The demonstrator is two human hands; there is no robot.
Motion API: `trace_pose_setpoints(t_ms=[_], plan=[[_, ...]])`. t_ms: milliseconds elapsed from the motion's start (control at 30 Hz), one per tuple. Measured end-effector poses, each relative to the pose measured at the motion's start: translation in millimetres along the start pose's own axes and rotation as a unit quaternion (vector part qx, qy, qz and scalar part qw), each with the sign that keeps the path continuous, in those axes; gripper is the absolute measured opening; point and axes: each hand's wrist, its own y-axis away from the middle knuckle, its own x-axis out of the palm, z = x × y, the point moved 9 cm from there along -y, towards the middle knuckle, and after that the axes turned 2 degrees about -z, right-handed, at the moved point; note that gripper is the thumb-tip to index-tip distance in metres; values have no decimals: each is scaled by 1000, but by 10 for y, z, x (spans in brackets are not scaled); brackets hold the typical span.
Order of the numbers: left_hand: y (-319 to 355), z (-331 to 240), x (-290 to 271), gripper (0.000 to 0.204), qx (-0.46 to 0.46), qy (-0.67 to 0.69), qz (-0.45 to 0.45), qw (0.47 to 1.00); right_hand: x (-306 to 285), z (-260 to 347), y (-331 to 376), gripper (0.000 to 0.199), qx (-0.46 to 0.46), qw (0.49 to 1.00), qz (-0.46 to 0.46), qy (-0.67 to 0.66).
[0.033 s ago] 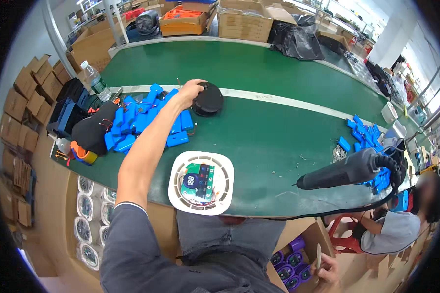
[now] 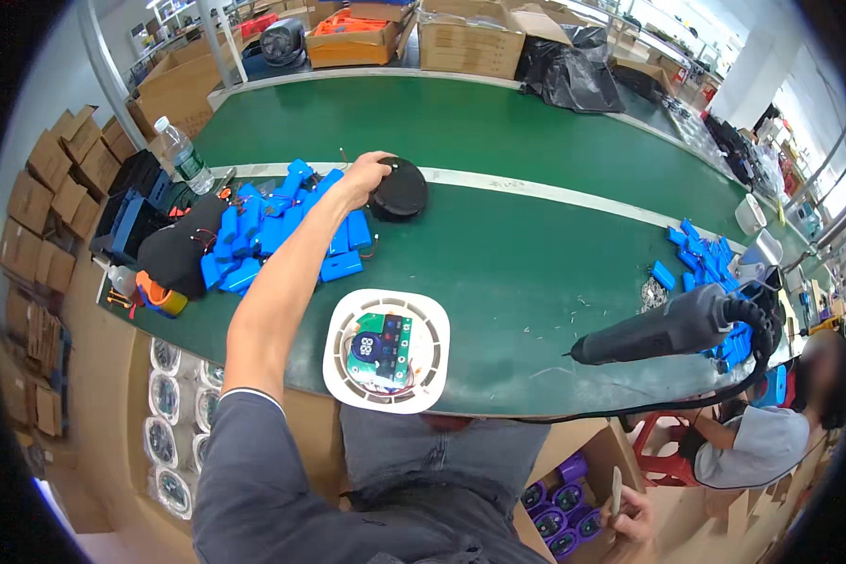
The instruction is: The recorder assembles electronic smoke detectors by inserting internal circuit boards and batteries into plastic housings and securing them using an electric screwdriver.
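Note:
My left hand (image 2: 367,177) reaches across the green bench and grips the near-left rim of a round black disc-like thing (image 2: 402,191), fingers closed on its edge. To the left of it lies a heap of blue battery packs (image 2: 273,230) with thin wires. Directly in front of me, at the bench edge, sits a white square housing with rounded corners (image 2: 333,350); a green circuit board with a small dark display (image 2: 378,352) shows inside its ring. Low on the right, below the bench, my right hand (image 2: 634,517) pinches a thin, flat, pale piece (image 2: 617,489) whose kind I cannot make out.
A dark electric screwdriver (image 2: 649,329) points left on the right side, its cable running along the bench edge. More blue packs (image 2: 700,254) lie beyond it. Boxes of white units (image 2: 164,399) and purple units (image 2: 566,498) stand below. A person (image 2: 752,437) sits at right.

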Motion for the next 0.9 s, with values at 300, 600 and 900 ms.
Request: trace_pose_setpoints(t_ms=[300, 600, 900], plan=[[37, -162, -106, 35, 188, -589, -145, 773, -20, 95, -154, 92, 21, 999, -40, -11], [517, -499, 8, 49, 263, -570, -119, 770, -403, 318, -444, 72, -66, 979, -184, -63], [341, -37, 181, 128, 31, -693, -19, 720, -436, 290, -811, 63, -54, 984, -161, -53]])
